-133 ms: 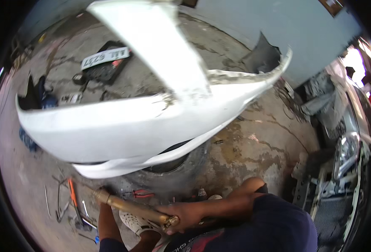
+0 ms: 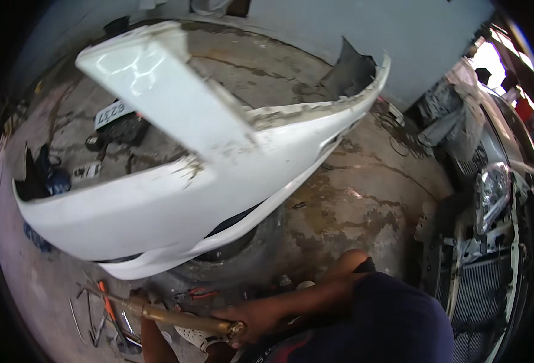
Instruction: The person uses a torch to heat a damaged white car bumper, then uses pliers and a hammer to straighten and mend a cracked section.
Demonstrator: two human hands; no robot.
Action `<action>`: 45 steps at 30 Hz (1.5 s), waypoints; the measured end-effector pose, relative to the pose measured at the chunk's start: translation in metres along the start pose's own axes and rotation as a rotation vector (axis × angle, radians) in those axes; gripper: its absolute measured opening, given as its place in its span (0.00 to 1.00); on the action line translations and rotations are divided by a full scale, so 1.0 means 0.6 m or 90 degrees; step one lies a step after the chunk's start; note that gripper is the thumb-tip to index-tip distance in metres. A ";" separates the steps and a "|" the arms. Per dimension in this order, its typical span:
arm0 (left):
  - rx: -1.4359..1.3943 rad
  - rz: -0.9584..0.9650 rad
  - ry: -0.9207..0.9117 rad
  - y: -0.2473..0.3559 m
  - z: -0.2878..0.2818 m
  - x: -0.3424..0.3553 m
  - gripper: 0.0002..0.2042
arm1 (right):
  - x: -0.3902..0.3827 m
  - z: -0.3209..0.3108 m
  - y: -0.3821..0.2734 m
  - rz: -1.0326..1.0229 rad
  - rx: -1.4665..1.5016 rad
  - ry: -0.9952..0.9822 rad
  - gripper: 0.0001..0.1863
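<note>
My left hand (image 2: pixel 141 299) is closed around the front of a long brass gas torch (image 2: pixel 182 318), its thin bent tube reaching left above the floor tools. At the torch's valve end, my right hand (image 2: pixel 252 317) grips the handle; its fingers are partly hidden. Just beyond both hands lies a white car bumper (image 2: pixel 152 215), cracked and chipped along its upper edge. A broad white strip (image 2: pixel 158 85) rises from its middle. Under the bumper sits a dark tyre (image 2: pixel 261 245). The torch is apart from the bumper.
Red-handled pliers (image 2: pixel 201 293) and an orange-handled tool (image 2: pixel 106 297) lie on the floor, with wrenches and bent rods nearby. A number plate (image 2: pixel 113 114) rests behind the bumper. At right stands a car front with a bare headlight (image 2: pixel 492 196) and radiator (image 2: pixel 480 296).
The view has shifted, so the bumper's body appears lower and farther left. Both hands keep hold of the torch.
</note>
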State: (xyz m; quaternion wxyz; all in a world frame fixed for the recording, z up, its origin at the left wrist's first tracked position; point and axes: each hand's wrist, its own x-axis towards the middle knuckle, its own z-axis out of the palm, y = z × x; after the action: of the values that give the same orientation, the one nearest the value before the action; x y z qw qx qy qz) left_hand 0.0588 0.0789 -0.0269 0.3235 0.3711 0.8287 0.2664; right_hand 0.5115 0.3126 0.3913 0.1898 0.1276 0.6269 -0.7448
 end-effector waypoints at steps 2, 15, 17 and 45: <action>-0.399 -0.100 0.086 0.002 -0.176 0.011 0.18 | 0.020 0.003 -0.003 -0.065 0.013 -0.011 0.45; -0.445 0.218 0.629 0.657 -0.537 -0.142 0.19 | 0.037 -0.027 -0.022 -0.181 -0.067 0.034 0.48; -0.748 0.259 0.475 0.695 -0.532 -0.186 0.20 | 0.051 -0.021 -0.043 -0.178 -0.157 0.052 0.49; -0.269 -0.147 0.721 0.532 -0.249 -0.121 0.20 | -0.042 0.011 -0.101 -0.329 0.238 0.178 0.31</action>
State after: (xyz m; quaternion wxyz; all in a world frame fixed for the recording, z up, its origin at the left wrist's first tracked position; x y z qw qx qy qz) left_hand 0.1275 0.1776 0.3122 -0.0741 0.0076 0.8360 0.5436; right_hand 0.5077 0.3177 0.4568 -0.1193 0.0985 0.5110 -0.8455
